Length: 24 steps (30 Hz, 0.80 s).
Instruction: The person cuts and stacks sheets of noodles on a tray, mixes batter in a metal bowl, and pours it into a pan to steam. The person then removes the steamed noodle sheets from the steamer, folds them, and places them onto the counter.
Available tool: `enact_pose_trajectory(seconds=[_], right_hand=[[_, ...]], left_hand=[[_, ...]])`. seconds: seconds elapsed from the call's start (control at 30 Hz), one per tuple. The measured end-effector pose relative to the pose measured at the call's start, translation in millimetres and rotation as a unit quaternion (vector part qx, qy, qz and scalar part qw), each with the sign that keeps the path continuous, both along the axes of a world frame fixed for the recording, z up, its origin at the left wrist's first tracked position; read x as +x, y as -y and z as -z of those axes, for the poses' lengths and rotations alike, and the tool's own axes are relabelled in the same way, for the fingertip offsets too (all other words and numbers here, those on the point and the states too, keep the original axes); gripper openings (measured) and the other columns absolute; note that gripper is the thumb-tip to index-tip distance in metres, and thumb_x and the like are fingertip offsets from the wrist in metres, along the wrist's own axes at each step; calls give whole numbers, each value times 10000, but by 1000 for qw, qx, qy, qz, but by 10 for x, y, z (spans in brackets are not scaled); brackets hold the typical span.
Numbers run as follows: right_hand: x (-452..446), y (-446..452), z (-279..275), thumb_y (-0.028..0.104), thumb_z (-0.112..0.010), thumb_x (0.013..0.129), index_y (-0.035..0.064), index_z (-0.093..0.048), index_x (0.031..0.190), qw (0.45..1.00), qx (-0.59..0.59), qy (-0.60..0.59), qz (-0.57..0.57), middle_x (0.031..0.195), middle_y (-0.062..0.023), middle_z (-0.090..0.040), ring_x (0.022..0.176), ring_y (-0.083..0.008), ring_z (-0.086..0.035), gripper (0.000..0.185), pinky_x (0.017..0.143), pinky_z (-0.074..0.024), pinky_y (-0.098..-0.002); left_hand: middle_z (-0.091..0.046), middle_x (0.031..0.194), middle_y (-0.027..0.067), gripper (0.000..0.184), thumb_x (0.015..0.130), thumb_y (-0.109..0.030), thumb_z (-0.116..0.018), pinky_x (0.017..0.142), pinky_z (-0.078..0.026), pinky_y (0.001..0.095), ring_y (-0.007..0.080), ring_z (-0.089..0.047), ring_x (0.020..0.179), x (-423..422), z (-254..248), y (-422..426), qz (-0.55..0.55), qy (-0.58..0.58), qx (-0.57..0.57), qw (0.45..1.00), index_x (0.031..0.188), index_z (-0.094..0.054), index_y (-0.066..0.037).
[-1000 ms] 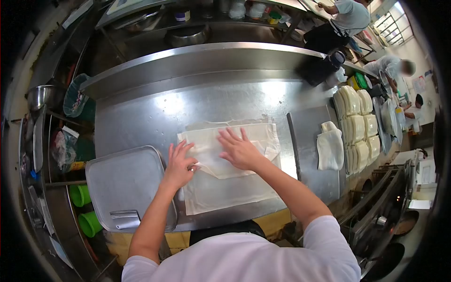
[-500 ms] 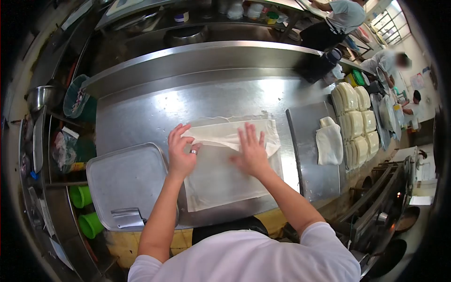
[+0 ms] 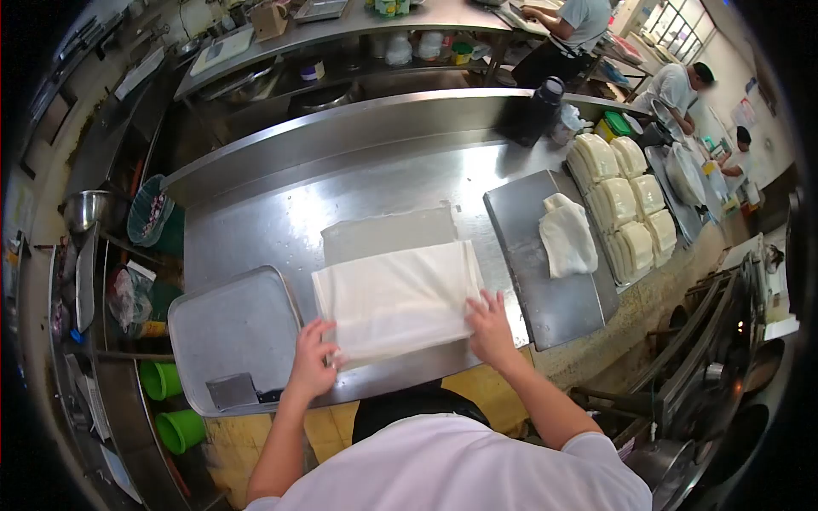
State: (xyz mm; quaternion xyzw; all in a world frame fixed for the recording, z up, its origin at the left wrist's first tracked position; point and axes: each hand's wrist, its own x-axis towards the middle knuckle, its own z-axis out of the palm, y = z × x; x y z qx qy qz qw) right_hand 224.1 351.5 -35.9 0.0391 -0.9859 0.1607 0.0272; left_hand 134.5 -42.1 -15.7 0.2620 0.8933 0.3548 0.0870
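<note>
A thin white cloth-like sheet [image 3: 396, 294] lies folded over on the steel worktable in front of me. Beyond its far fold, a dull damp-looking rectangle [image 3: 390, 234] shows on the metal. With bent fingers, my left hand [image 3: 312, 362] grips the sheet near its left front corner. At the right edge, my right hand [image 3: 494, 330] pinches the sheet between fingertips and thumb, the other fingers a little apart. To the left lies a metal tray [image 3: 234, 324] with a cleaver [image 3: 234, 392] at its front edge.
A folded white cloth [image 3: 568, 237] rests on a dark board [image 3: 532, 294] to the right. Beside it are several wrapped pale stacks [image 3: 613, 202]. A black bottle [image 3: 537, 111] stands by the raised rear ledge [image 3: 341, 128]. Other people [image 3: 677, 94] work farther back.
The sheet's upper layer has come down toward me and now lies flat over the front part. Both hands have moved from the sheet's far part to its near side edges.
</note>
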Motion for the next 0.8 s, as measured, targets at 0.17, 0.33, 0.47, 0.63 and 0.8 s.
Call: enact_pose_trajectory(seconds=[0.17,0.33,0.47,0.63,0.8], right_hand=[[765,253,-188,163,-737,762,52,-647,1216,997,-36,64,23,1490,-258,-430,1436,-475,-323,476,1170,-230,-663],[1141,398,-272,208,-753,809,16,-613,1242,992,-99,-13,73,1452,-296,-455,1389,-490,-379,494,1133,-307,-650],[1451,381,-473,166,-733,826,-11,-622,1241,985,-126,-45,112,1429,-278,-496,1361,-450,-427,465,1129,-374,-541],[2039,451,-618,157,-715,848,-26,-646,1225,963,-128,-58,230,1406,-282,-521,1338,-431,-459,425,1130,-395,-471],[2668,1002,-698,173,-703,870,-35,-648,1226,906,-144,-68,392,1405,-282,-527,1313,-412,-494,417,1126,-400,-456]], left_hand=[[-500,1462,159,345,731,-153,-820,1200,-226,560,417,-329,1438,590,-335,-237,-12,49,-120,992,1061,-736,-93],[-520,1437,175,355,726,-152,-832,1171,-294,543,416,-368,1412,784,-406,-825,66,-2,-21,998,1059,-725,-91],[-555,1396,181,349,726,-127,-827,1125,-379,503,420,-424,1370,968,-545,-1311,188,-24,44,981,1055,-721,-79],[-589,1358,173,345,756,-155,-828,1108,-410,491,410,-474,1332,1190,-671,-1710,350,-5,84,933,1067,-716,-57],[-613,1334,164,275,812,-140,-791,1089,-438,452,369,-511,1304,1388,-667,-1826,500,3,86,862,1061,-716,-53]])
